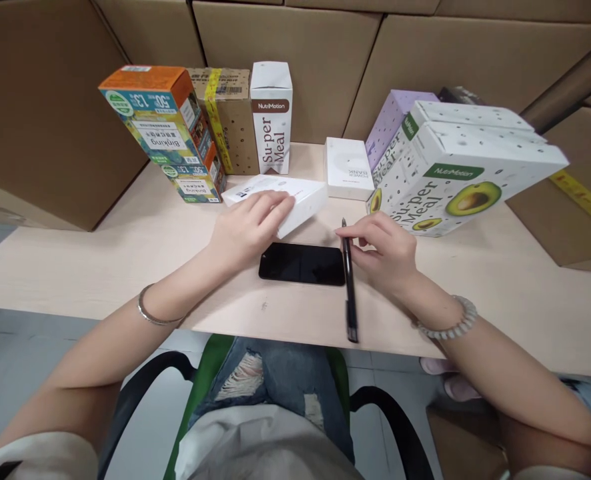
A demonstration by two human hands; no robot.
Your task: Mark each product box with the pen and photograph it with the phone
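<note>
My left hand [254, 223] grips a small white box [299, 195], fingers laid over its top and front edge; the box looks tilted, and my thumb is hidden. Between the fingertips of my right hand [383, 248] is a black pen [349, 287], pinched near its tip, its other end toward the table's front edge. A black smartphone [301, 264] lies screen up on the table between my hands, just left of the pen. Behind the held box, a second white box marked POWER BANK [349, 170] rests on the table.
Orange-blue Binking boxes [150, 120], a brown taped carton [235, 127] and a tall white Su-per Meal box [271, 117] stand at the back left. Avocado-printed boxes [455, 200] and a purple box [393, 120] stand right. Large cardboard cartons [295, 53] line the back.
</note>
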